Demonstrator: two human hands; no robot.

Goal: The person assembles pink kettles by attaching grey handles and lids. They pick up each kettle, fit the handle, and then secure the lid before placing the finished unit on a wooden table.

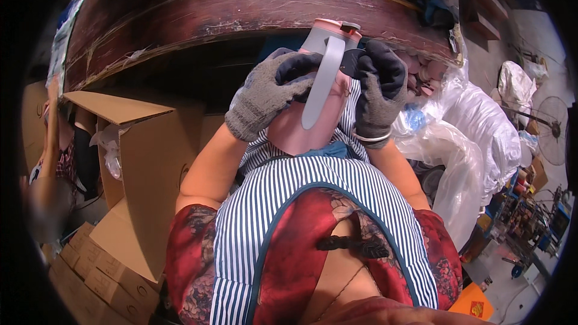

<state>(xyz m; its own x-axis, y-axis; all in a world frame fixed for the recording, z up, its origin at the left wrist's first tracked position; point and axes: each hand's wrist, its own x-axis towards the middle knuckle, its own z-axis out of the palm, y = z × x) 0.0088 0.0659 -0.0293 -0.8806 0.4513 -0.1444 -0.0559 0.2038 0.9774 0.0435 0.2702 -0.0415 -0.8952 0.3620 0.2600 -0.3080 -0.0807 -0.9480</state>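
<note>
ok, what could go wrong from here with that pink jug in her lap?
1. The pink jug rests only on the striped apron, tilted toward the table edge; it could slide off if either hand lets go.
2. Both hands wear thick gloves: the left hand and right hand work close to the grey handle, so fine grip may slip.
3. Loose plastic bags crowd the right elbow and could snag.

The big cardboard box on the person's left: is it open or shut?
Open. The cardboard box has a top flap folded outward, and its dark inside shows beneath. What it holds cannot be told.
</note>
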